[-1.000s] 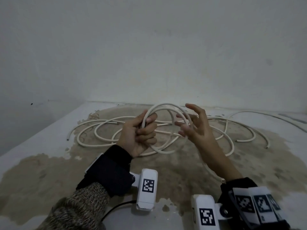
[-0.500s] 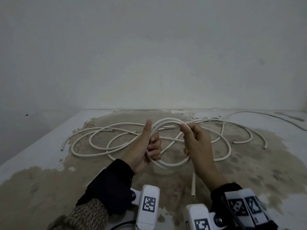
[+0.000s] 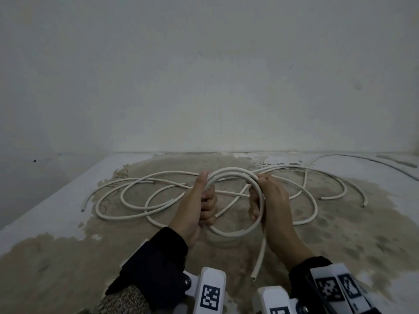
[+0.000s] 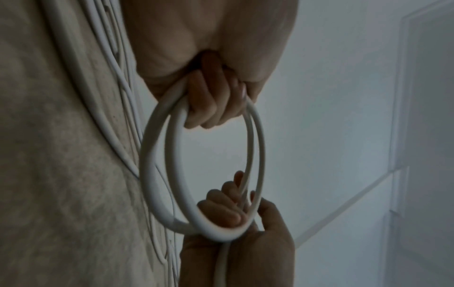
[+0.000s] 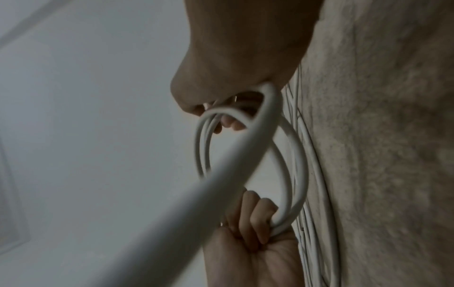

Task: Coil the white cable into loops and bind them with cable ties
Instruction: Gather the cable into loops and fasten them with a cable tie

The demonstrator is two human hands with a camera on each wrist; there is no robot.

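Observation:
A small coil of white cable (image 3: 235,233) hangs between both hands above the worn tabletop (image 3: 68,257). My left hand (image 3: 199,200) grips the coil's left side, fingers curled round the strands and thumb pointing up. My right hand (image 3: 265,198) grips the coil's right side, fingers wrapped over the strands. The cable's free end (image 3: 257,264) hangs down below the right hand. In the left wrist view the coil (image 4: 157,174) shows as two loops with the left hand's fingers (image 4: 211,104) round its top. The right wrist view shows the coil (image 5: 294,159) held the same way. No cable ties are visible.
The rest of the white cable (image 3: 127,200) sprawls in loose loops across the table behind the hands. Another stretch (image 3: 353,159) runs off to the far right. A plain wall (image 3: 204,75) stands close behind the table. The table's left edge (image 3: 45,205) slopes toward me.
My right hand, open a second ago, has closed round the coil's right side. Both hands and the coil have come down lower and nearer to me.

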